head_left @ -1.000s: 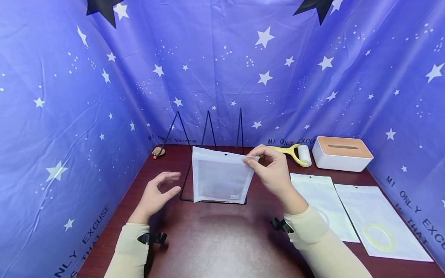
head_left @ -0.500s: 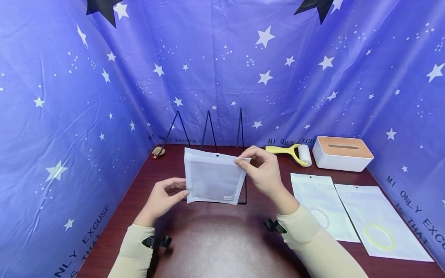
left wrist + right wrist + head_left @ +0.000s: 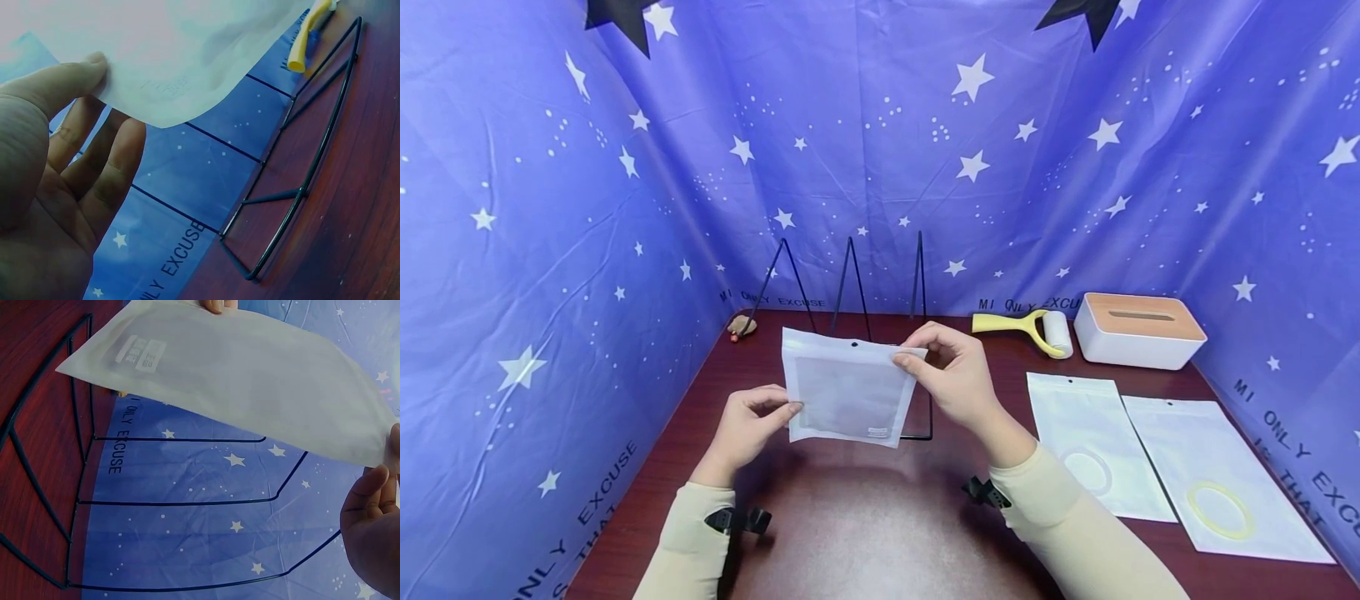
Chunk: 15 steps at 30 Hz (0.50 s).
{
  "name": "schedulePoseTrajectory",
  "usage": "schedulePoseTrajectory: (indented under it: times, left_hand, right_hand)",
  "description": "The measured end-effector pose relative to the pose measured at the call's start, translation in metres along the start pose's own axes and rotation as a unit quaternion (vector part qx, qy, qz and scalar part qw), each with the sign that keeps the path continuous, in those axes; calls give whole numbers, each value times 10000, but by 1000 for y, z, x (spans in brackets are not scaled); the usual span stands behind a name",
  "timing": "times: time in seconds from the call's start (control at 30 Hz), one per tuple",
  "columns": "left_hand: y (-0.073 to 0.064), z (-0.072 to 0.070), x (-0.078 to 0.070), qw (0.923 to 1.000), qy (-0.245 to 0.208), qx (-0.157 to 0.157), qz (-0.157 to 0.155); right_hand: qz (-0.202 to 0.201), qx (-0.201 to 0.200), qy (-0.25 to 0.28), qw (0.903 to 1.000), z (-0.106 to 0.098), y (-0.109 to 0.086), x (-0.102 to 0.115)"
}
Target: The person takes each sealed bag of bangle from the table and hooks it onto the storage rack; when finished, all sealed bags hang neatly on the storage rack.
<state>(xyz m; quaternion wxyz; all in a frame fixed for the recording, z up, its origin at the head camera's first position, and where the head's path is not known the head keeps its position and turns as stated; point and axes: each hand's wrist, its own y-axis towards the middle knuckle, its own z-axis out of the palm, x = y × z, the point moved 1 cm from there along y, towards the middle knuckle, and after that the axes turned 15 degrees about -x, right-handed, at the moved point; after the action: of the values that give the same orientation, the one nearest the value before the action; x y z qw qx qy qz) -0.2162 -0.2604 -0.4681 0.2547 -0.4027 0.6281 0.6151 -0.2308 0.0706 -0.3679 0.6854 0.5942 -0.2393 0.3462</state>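
Note:
A white frosted zip bag (image 3: 846, 392) with a small hang hole hangs upright between both hands, above the table. My left hand (image 3: 743, 435) pinches its left edge, thumb on the near face. At the top right corner, my right hand (image 3: 958, 379) pinches the bag between thumb and fingers. Small printed lettering shows in a lower corner of the bag in the right wrist view. Just behind the bag stands a black wire rack (image 3: 181, 502) with pointed uprights, partly hidden by it in the head view.
To the right lie two more white bags, one showing a pale ring (image 3: 1086, 471), the other a yellow ring (image 3: 1220, 510). A yellow-handled lint roller (image 3: 1022, 326) and a tissue box (image 3: 1131, 343) are at the back right. A small brown object (image 3: 742, 326) sits back left.
The bag has moved left and slightly nearer with my right hand. My left hand, apart from it a second ago, has come to pinch its left edge.

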Motion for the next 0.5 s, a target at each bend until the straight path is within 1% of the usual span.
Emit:
schedulePoseTrajectory:
  times: [0.17,0.27,0.5]
  left_hand:
    - [0,-7,5,9997,130,-196,34]
    - [0,-11,7,9994,158,-315,20]
    - [0,-21,10,9976,-30,-622,-287]
  right_hand:
    - [59,226,-6,9997,2,-2,-1]
    - [136,392,80,9991,4,-4,-3]
    - [259,656,95,9975,9,-5,-11]
